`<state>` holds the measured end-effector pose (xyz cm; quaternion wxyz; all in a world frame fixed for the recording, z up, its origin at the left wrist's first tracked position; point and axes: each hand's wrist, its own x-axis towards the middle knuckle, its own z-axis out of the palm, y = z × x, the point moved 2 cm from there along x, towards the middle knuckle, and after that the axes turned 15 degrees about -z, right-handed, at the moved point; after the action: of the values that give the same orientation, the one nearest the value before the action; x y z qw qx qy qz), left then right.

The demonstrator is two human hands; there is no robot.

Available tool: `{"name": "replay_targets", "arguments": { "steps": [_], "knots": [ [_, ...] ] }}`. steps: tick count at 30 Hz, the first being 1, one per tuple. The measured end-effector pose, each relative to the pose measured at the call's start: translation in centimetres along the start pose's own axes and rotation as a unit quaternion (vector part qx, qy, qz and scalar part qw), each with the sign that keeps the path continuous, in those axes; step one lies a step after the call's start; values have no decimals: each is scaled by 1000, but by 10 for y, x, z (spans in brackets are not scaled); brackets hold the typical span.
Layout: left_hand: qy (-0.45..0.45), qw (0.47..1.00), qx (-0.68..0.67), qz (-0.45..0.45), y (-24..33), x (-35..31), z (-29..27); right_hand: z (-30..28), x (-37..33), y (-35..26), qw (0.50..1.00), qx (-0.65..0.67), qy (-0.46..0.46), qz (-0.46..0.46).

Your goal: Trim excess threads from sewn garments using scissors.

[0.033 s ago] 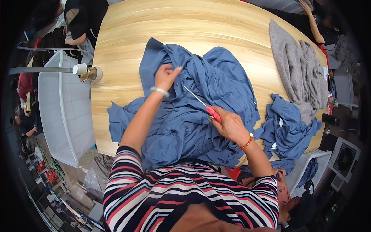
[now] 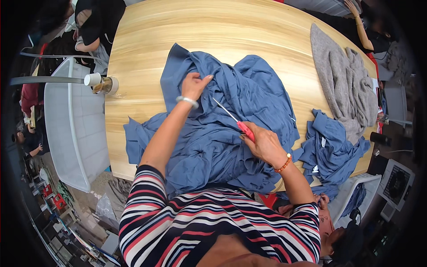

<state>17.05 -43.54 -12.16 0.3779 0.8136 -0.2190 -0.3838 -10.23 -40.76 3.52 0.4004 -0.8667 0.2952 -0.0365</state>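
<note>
Scissors (image 2: 235, 119), red handles, blades shut or nearly so, long axis diagonal, tips pointing up-left toward the far edge of the table (image 2: 249, 31); they lie over the blue garment (image 2: 249, 102) mid-table. Right hand (image 2: 262, 143) is clenched round the handles. Left hand (image 2: 194, 86), w/ white bracelet, pinches a fold of the blue fabric just beyond the tips. Smaller blue pile (image 2: 331, 149) w/ small white labels near the right edge; grey garment (image 2: 344, 84) at the far right corner. White-capped jar (image 2: 102, 83) at the left edge.
</note>
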Motion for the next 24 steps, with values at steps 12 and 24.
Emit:
{"name": "replay_targets", "arguments": {
  "steps": [12, 24],
  "knots": [
    [-284, 782, -527, -175, -57, 18, -3, -15, 37, 12, 997, -60, -28, 31],
    [-271, 785, -525, -187, -64, 18, 0, -5, 86, 8, 987, -112, -113, -20]
  ]
}}
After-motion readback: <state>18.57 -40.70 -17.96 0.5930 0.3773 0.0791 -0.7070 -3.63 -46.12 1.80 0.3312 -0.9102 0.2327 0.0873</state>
